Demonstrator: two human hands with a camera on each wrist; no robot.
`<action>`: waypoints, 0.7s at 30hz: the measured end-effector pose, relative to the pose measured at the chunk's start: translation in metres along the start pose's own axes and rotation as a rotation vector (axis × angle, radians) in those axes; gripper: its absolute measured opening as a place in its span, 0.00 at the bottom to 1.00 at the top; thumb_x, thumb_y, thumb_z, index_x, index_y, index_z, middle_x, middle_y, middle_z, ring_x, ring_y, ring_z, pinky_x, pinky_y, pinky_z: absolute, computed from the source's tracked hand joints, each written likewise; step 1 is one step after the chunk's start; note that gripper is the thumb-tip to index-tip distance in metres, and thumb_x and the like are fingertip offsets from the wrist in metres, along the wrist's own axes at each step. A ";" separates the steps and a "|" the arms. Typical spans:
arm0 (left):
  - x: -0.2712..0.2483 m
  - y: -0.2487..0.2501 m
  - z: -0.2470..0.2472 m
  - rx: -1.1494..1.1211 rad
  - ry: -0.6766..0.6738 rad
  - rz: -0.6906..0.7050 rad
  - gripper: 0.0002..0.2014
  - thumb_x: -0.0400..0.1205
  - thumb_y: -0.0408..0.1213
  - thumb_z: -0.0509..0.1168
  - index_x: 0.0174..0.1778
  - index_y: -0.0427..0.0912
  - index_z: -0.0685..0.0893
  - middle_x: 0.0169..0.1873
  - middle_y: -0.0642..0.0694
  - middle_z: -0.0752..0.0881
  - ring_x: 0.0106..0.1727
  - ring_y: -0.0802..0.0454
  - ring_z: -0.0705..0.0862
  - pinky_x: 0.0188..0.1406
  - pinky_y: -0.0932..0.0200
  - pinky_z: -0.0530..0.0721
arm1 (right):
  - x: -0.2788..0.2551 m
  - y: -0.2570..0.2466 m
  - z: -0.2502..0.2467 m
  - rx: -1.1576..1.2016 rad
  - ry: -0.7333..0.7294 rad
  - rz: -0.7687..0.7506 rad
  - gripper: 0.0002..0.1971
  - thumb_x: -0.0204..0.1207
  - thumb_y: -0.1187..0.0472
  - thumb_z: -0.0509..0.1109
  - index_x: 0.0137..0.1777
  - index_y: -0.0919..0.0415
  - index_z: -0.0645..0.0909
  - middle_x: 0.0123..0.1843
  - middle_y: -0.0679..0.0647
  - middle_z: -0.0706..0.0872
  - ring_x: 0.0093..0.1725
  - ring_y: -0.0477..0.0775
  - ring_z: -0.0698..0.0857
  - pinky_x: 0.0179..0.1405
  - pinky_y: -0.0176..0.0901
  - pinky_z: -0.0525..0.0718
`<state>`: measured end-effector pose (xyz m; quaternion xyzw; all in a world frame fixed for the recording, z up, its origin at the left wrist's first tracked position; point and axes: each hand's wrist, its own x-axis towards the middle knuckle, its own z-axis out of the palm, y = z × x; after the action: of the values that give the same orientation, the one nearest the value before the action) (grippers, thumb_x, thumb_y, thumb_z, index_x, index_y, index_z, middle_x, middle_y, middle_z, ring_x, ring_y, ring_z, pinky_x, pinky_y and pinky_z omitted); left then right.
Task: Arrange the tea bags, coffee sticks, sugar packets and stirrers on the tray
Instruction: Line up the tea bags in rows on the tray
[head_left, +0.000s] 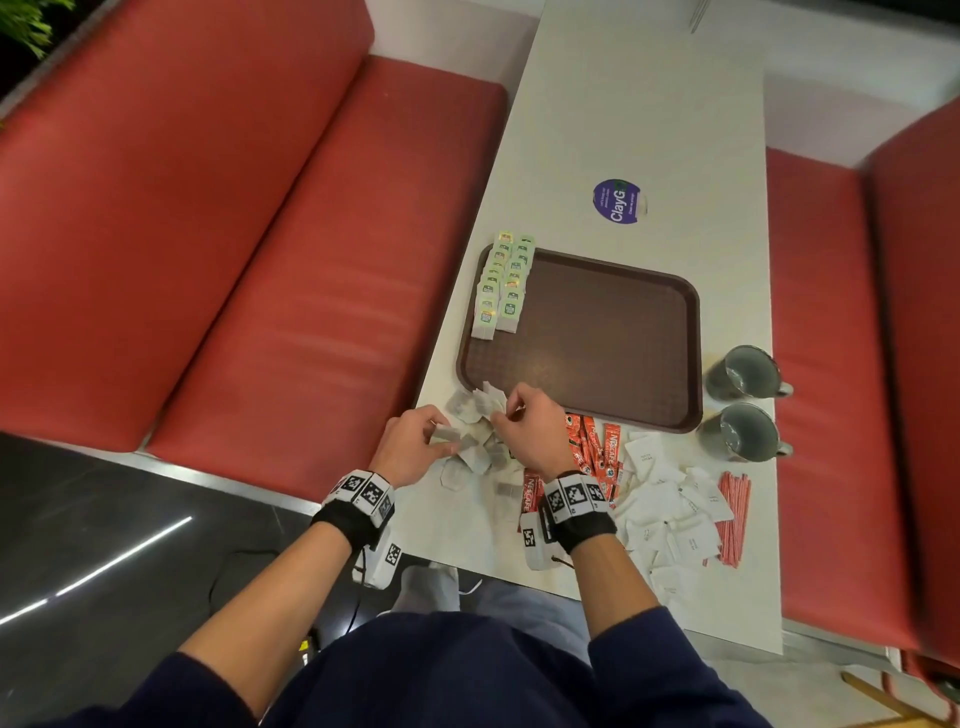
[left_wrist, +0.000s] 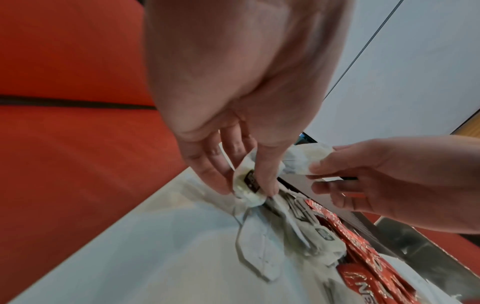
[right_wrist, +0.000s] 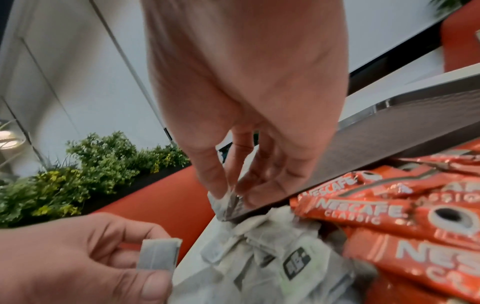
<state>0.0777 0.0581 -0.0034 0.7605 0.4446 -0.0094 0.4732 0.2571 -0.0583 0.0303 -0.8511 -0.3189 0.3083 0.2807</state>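
The left hand pinches a folded tea bag between thumb and curled fingers, over the loose tea bags heaped at the bench's near left edge. The right hand pinches another tea bag from that heap, its grip pressed together just at the near left corner of the brown tray. Two rows of sorted tea bags lie along the tray's left side. Coffee sticks lie just right of the heap, then white sugar packets, and red stirrers near the right edge beside two grey mugs.
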 end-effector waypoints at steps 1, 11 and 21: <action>-0.002 0.001 -0.002 -0.023 0.011 0.009 0.16 0.76 0.43 0.87 0.51 0.53 0.87 0.33 0.57 0.90 0.28 0.64 0.81 0.36 0.63 0.78 | -0.003 0.000 -0.006 0.034 -0.011 0.001 0.14 0.80 0.62 0.79 0.39 0.55 0.75 0.38 0.51 0.86 0.37 0.49 0.84 0.39 0.45 0.83; -0.014 0.044 -0.011 -0.164 0.075 0.334 0.18 0.90 0.28 0.66 0.67 0.54 0.91 0.57 0.60 0.93 0.57 0.57 0.92 0.60 0.52 0.91 | -0.024 -0.032 -0.034 0.212 -0.091 0.077 0.12 0.75 0.56 0.75 0.38 0.54 0.73 0.42 0.65 0.93 0.43 0.62 0.96 0.45 0.59 0.92; -0.015 0.061 -0.005 -0.312 -0.059 0.328 0.16 0.89 0.44 0.75 0.73 0.52 0.87 0.48 0.48 0.93 0.48 0.45 0.89 0.52 0.37 0.90 | -0.020 -0.047 -0.039 0.436 -0.112 0.111 0.15 0.82 0.44 0.76 0.47 0.57 0.90 0.35 0.48 0.92 0.39 0.48 0.91 0.47 0.54 0.94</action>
<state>0.1083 0.0420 0.0495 0.7394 0.2972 0.1143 0.5932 0.2548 -0.0537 0.0941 -0.7680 -0.2126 0.4317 0.4226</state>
